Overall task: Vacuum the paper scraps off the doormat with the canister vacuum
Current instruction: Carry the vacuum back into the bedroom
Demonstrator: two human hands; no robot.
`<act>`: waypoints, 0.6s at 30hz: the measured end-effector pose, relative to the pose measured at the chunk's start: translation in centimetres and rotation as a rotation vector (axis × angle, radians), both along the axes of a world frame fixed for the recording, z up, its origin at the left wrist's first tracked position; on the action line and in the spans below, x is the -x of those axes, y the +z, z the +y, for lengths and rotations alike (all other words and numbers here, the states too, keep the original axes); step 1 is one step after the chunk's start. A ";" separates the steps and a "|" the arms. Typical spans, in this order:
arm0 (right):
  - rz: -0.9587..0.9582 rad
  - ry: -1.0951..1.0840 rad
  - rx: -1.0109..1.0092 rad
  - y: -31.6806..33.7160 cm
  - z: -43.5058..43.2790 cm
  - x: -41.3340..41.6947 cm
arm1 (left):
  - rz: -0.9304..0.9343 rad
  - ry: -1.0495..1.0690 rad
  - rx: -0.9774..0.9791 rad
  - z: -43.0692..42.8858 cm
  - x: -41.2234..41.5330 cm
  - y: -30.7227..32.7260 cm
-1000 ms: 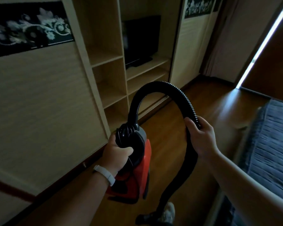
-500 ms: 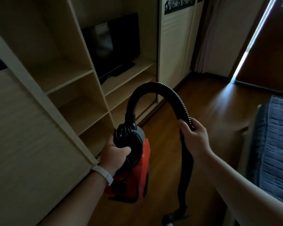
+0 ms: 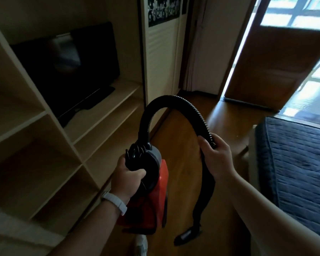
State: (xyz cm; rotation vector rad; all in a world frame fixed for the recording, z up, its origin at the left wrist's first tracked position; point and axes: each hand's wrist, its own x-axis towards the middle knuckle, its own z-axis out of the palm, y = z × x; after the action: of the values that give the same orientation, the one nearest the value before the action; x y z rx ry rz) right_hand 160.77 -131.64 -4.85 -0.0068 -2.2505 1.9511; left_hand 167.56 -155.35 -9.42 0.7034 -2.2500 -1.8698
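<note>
Head camera, looking down: the left hand [image 3: 127,179], a white wristband [image 3: 115,201] on its wrist, has its fingers curled tight round the black handle on top of the canister vacuum [image 3: 156,198]. The red body hangs below the fist, clear of the wooden floor [image 3: 179,137]. From the vacuum's black top the ribbed hose [image 3: 174,100] rises, arches over and comes down into the right hand [image 3: 217,157], which wraps thumb and fingers round it near the end of the ribbed stretch. Below that grip the black tube drops straight down to the nozzle [image 3: 186,236], low by the floor; whether it touches the boards cannot be told. To the left of the vacuum stands a pale open shelf unit [image 3: 63,137], with a dark television [image 3: 68,67] on one of its shelves. To the right, just beside the right forearm, lies a bed [image 3: 299,172] under a dark blue quilted cover. Well beyond the hands a brown door [image 3: 273,67] stands ajar, with bright daylight falling along its edge onto the floor.
</note>
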 end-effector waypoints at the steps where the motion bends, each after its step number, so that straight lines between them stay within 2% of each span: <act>1: -0.002 -0.025 0.001 0.1 -0.7 1.4 | 0.010 -0.028 0.006 -0.7 1.9 0.2; 8: 0.049 -0.182 0.011 2.3 -4.6 9.4 | 0.092 -0.209 0.069 -5.1 14.5 2.5; 18: 0.065 -0.267 0.096 3.0 -6.6 17.9 | 0.070 -0.305 0.127 -7.4 27.5 2.9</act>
State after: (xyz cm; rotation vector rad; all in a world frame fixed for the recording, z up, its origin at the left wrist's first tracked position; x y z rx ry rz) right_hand 142.86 -138.22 -1.81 -0.2391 -1.9962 1.8848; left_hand 140.10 -162.75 -6.47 0.2834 -2.5195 -1.8150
